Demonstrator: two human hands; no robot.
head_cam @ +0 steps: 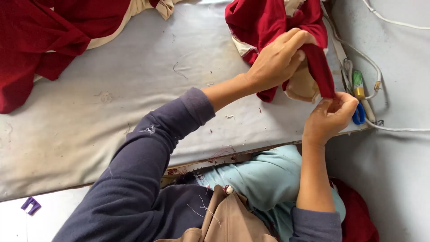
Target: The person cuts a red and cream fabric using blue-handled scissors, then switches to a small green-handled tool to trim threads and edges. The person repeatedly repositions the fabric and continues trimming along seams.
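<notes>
Head view: my left hand (275,60) grips the soft, limp red garment (277,22), right hand (331,114) pinching its folded edge; I judge seams the firmest hold

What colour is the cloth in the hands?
Dark red cloth with a cream lining, seen in the head view.

Wide padded work table (134,103) covered in pale grey, stained cloth, filling most of the frame, its worn wooden front edge running along the lower middle. Heaped dark red garment with cream trim (49,36) spread over the upper left corner. Second bundle of red and cream fabric (268,22) at the upper middle. Loose thread scraps (179,71) scattered across the centre. Blue-handled scissors (359,114) and white cord (371,67) lying at the right edge.
</notes>
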